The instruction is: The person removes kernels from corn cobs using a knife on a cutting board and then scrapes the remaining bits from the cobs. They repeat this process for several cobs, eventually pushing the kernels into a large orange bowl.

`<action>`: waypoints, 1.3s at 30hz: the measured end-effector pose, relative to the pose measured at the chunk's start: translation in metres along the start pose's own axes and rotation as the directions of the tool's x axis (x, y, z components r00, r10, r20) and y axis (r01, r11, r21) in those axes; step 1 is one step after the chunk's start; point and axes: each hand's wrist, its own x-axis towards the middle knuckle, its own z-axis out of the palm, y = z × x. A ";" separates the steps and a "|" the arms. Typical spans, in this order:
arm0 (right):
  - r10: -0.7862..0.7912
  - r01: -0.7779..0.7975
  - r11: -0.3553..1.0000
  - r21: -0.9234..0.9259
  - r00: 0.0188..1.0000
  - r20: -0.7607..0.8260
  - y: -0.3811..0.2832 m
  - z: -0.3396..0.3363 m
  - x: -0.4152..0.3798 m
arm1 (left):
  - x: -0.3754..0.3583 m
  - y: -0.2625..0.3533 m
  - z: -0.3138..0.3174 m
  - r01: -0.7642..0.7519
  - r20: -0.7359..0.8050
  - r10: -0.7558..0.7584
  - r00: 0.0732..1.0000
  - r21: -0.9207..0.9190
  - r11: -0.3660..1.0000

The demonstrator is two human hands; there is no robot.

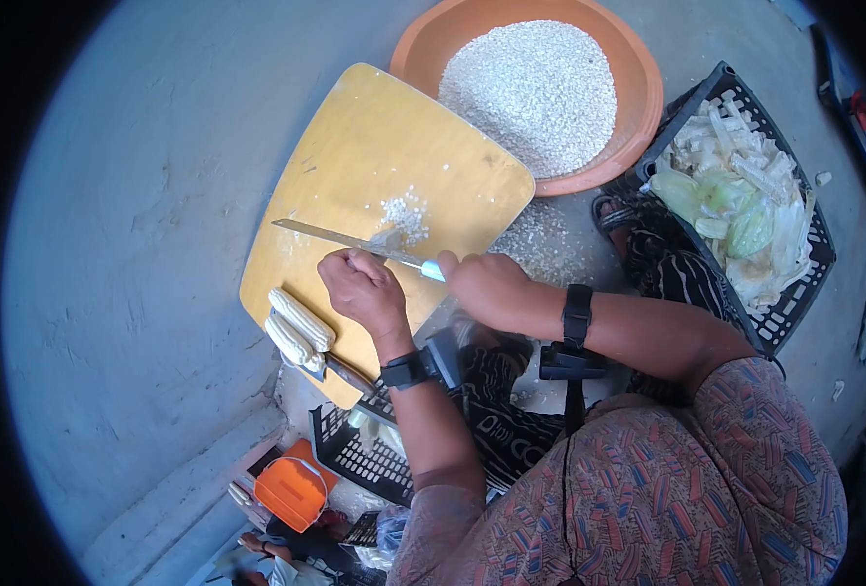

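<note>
My right hand [487,288] is closed around the light-blue handle of a long knife [340,238], whose blade reaches left above the yellow board [374,127]. My left hand [365,288] is a closed fist just below the blade. A pale corn cob [387,237] shows partly past the blade at this hand; the rest is hidden by the fingers. Loose white kernels [406,215] lie on the board beyond it. At the board's left edge, whole white corn cobs [300,322] rest beside another blade with a brown handle [348,373].
A large orange tub [645,107] holds a heap of white kernels [531,93]. To the right stands a black crate [812,278] of husks and stripped cobs. Another black crate [340,454] and an orange bucket [291,493] are below the board. Kernels are scattered on the floor.
</note>
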 end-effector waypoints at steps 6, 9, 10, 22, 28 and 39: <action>-0.024 0.027 0.999 0.021 0.992 -0.121 0.006 0.014 0.021 | -0.002 0.012 0.006 -0.051 0.026 0.050 0.998 0.016 0.999; 0.040 -0.038 0.998 0.041 0.998 -0.041 0.001 0.009 0.021 | 0.000 0.010 0.004 -0.020 0.026 0.019 0.999 0.059 0.998; 0.039 -0.039 0.998 0.039 0.999 0.008 0.000 0.004 0.018 | 0.001 0.009 0.004 -0.023 0.028 0.022 0.999 0.058 0.998; 0.078 -0.087 0.994 0.060 0.988 0.130 0.008 0.000 0.006 | 0.009 0.002 0.003 0.046 0.056 -0.045 0.997 -0.015 0.999; 0.050 -0.048 0.997 0.054 0.998 -0.036 0.012 0.023 0.023 | 0.008 -0.001 0.006 0.030 0.048 -0.028 0.998 -0.035 0.999; 0.063 -0.059 0.998 0.038 0.992 -0.108 0.021 0.041 0.039 | 0.009 0.001 0.008 0.049 0.043 -0.048 0.998 -0.023 0.999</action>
